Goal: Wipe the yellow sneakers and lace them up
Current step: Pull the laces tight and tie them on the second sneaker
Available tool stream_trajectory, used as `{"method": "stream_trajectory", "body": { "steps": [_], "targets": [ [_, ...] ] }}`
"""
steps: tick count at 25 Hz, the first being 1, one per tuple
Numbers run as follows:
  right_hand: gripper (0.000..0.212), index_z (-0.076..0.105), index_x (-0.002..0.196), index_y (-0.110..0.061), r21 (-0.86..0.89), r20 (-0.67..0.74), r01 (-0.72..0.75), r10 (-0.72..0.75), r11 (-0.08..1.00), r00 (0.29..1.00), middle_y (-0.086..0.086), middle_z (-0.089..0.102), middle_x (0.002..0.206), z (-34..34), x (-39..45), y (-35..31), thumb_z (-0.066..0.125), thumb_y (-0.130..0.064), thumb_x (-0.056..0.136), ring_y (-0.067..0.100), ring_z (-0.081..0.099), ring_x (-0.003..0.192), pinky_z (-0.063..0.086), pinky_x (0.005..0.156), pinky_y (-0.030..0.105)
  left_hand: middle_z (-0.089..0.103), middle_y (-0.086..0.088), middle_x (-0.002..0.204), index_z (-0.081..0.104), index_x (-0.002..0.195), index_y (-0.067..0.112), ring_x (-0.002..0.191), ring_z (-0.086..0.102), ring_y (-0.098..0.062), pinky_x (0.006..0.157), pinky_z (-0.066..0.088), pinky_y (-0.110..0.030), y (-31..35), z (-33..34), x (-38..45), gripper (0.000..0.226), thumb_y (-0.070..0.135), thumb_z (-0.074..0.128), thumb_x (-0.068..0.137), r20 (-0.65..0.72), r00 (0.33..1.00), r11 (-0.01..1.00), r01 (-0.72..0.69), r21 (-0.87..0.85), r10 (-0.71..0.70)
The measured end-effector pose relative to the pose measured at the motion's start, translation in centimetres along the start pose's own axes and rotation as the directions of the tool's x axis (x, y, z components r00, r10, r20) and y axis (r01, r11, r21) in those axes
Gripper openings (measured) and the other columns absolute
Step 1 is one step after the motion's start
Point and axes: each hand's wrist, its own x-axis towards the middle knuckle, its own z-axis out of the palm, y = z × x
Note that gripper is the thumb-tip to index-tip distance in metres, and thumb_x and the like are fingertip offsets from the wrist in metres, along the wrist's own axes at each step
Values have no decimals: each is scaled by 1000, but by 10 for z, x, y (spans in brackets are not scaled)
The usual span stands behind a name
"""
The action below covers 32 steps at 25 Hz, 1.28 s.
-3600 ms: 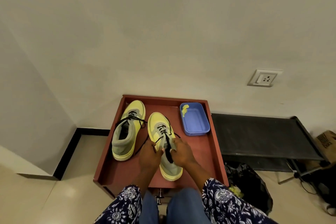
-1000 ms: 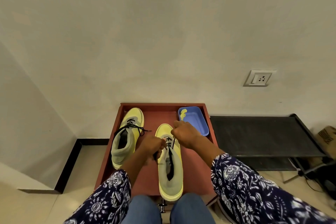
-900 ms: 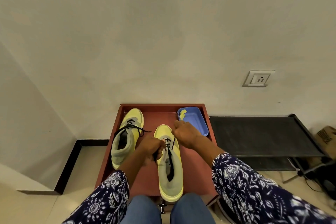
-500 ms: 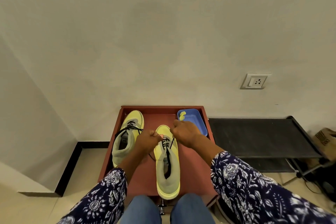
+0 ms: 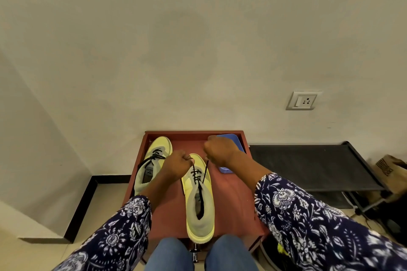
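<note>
Two yellow sneakers stand on a red-brown low table (image 5: pixel 231 200). The near sneaker (image 5: pixel 199 202) points away from me, its heel at the table's front edge, with a black lace (image 5: pixel 205 172) threaded through its front eyelets. My left hand (image 5: pixel 177 164) pinches one lace end just left of the toe. My right hand (image 5: pixel 218 149) grips the other end, pulled taut up and to the right. The other sneaker (image 5: pixel 153 160) sits at the back left, its black lace tied.
A blue tray (image 5: pixel 229 168) lies at the table's back right, mostly behind my right hand. A black rack (image 5: pixel 308 167) stands to the right, with a cardboard box (image 5: pixel 389 165) past it. The wall rises just behind the table. My knees touch the front edge.
Both hands have pulled the lace ends up and away from me, spreading apart. The lace now runs taut from the eyelets to my right hand. The sneaker has stayed in place.
</note>
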Motion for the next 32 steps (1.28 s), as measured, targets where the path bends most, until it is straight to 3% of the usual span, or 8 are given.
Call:
{"method": "stream_trajectory", "body": {
  "steps": [6, 9, 14, 18, 20, 25, 28, 32],
  "targets": [
    [16, 49, 74, -4, 134, 36, -60, 56, 989, 998, 21, 63, 103, -17, -1, -1, 57, -9, 87, 37, 59, 97, 43, 70, 37, 45, 3, 65, 39, 63, 16, 72, 44, -19, 65, 30, -25, 5, -9, -4, 31, 17, 54, 91, -21, 994, 985, -105, 136, 108],
    [16, 51, 76, -4, 166, 58, -79, 70, 983, 996, 20, 65, 102, -19, -4, 0, 60, -11, 87, 36, 59, 95, 45, 72, 37, 54, -5, 70, 46, 64, 13, 74, 48, -22, 63, 28, -25, 13, -12, -6, 27, 17, 57, 88, -29, 984, 955, -161, 251, 174],
    [49, 26, 53, -15, 174, 50, -86, 79, 981, 996, 15, 52, 81, -28, -10, 2, 62, -10, 86, 26, 44, 77, 35, 65, 30, 51, 1, 61, 43, 55, 16, 67, 54, -23, 58, 36, -26, 31, -25, -3, 36, 20, 68, 81, -39, 980, 927, -173, 333, 197],
    [37, 34, 56, -10, 185, 56, -93, 84, 978, 995, 9, 42, 68, -36, -13, -2, 53, 0, 86, 28, 45, 77, 28, 50, 24, 59, -6, 71, 64, 72, 6, 70, 54, -20, 58, 35, -23, 55, -45, -4, 21, 23, 66, 83, -2, 975, 906, -206, 370, 222],
    [16, 49, 71, -1, 187, 50, -90, 82, 978, 995, 16, 52, 79, -45, -12, -3, 50, 1, 86, 33, 51, 83, 32, 55, 26, 55, -8, 71, 57, 67, 5, 70, 50, -21, 52, 29, -23, 65, -51, -5, 29, 25, 60, 88, 23, 976, 880, -206, 429, 218],
    [42, 28, 53, -11, 202, 32, -90, 85, 975, 996, 11, 43, 67, -68, -11, -3, 54, 2, 84, 27, 40, 71, 29, 53, 25, 62, -22, 96, 59, 90, -6, 92, 57, -35, 68, 38, -32, 80, -61, -7, 28, 21, 51, 92, 83, 976, 829, -215, 516, 201],
    [15, 57, 72, 3, 213, 12, -81, 80, 974, 997, 19, 63, 89, -83, -11, -2, 61, -5, 84, 34, 55, 81, 45, 71, 33, 63, -22, 101, 59, 92, -3, 95, 58, -34, 71, 42, -33, 90, -71, -10, 26, 22, 54, 90, 101, 976, 806, -217, 551, 194],
    [24, 66, 102, 4, 172, -49, -32, 41, 985, 998, 19, 68, 104, -106, -15, 0, 62, -13, 86, 33, 61, 98, 50, 86, 39, 64, -18, 101, 59, 88, 2, 94, 58, -31, 75, 44, -34, 114, -90, -13, 26, 28, 57, 90, 110, 971, 778, -236, 582, 212]
  ]
}}
